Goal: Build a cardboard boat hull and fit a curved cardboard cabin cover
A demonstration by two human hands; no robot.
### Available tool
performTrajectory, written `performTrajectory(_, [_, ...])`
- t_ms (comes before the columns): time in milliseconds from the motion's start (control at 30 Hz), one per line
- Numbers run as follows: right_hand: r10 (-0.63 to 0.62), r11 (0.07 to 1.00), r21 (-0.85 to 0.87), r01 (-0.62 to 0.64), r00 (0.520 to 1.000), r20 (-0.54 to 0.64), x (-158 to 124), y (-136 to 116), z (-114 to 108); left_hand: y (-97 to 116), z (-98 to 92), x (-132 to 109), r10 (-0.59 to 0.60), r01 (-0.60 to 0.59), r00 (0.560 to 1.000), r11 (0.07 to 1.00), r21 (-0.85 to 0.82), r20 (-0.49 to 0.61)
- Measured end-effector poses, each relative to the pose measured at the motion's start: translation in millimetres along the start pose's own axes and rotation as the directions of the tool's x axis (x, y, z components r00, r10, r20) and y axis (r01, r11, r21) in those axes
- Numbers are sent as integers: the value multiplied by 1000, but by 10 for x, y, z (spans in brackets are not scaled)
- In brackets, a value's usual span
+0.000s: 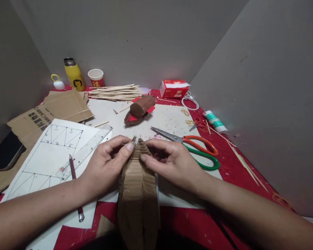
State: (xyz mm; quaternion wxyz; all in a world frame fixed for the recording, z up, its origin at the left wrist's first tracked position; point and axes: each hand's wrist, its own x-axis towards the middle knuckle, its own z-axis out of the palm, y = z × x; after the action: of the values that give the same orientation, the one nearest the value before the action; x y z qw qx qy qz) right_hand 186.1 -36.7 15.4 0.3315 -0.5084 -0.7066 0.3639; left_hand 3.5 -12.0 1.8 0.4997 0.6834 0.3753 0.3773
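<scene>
A bent piece of brown corrugated cardboard (138, 194) stands between my hands, its pointed far end pinched together. My left hand (106, 165) grips that tip from the left with thumb and fingers closed. My right hand (172, 159) pinches the same tip from the right. Just beyond my right hand lie scissors with red and green handles (195, 146). Left of my left hand, a clear ruler (86, 151) and a red pencil (74, 177) rest on a white sheet with a drawn truss pattern (47, 156).
A small cardboard boat model (140, 109) sits further back on white paper. Behind it lie a pile of wooden sticks (114, 92), a red paper cup (96, 77), a yellow bottle (73, 74) and a tissue box (173, 88). A glue tube (214, 121) and rubber bands lie right. Flat cardboard (52, 111) lies left. Grey walls enclose the table.
</scene>
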Motion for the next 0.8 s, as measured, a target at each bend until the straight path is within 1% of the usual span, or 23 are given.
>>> performTrajectory(67, [13,1000,-5,-13,1000,7,4,-16,-2,-8,-6,11,-7,7,1000,1000,-3,22])
performTrajectory(167, [-9,1000,-27,9,1000,0,12,-9,-1,-8,-17,22,-30,31,998,999,-25,53])
performTrajectory(267, [-37,997,-61,36,999,-10,11,22,0,-10,-23,26,-79,83,995,994,-67,66])
performTrajectory(367, [-40,991,-129,38,999,-12,-1,35,-38,-31,-30,36,-136,140,989,987,-76,61])
performTrajectory(433, [-45,985,-169,40,999,-22,-13,18,-114,-53,-44,50,-171,175,984,982,-74,53])
performTrajectory(500, [-52,975,-219,37,997,-64,-29,-12,-239,-77,-72,70,-203,206,978,976,-72,44])
performTrajectory(567, [-63,951,-308,19,989,-133,-57,-34,-399,-96,-112,92,-222,222,975,973,-54,21])
performTrajectory(633, [-107,901,-433,22,979,-174,-109,-23,-555,-105,-160,116,-230,230,973,973,-25,-5])
performTrajectory(700, [-159,831,-552,64,979,-125,-186,33,-661,-100,-207,141,-228,228,973,974,12,-25])
performTrajectory(767, [-167,756,-645,117,986,-17,-277,127,-685,-79,-244,165,-222,223,975,973,60,-32])
performTrajectory(800, [-148,716,-685,134,988,39,-320,183,-664,-66,-257,175,-216,217,976,972,85,-30])
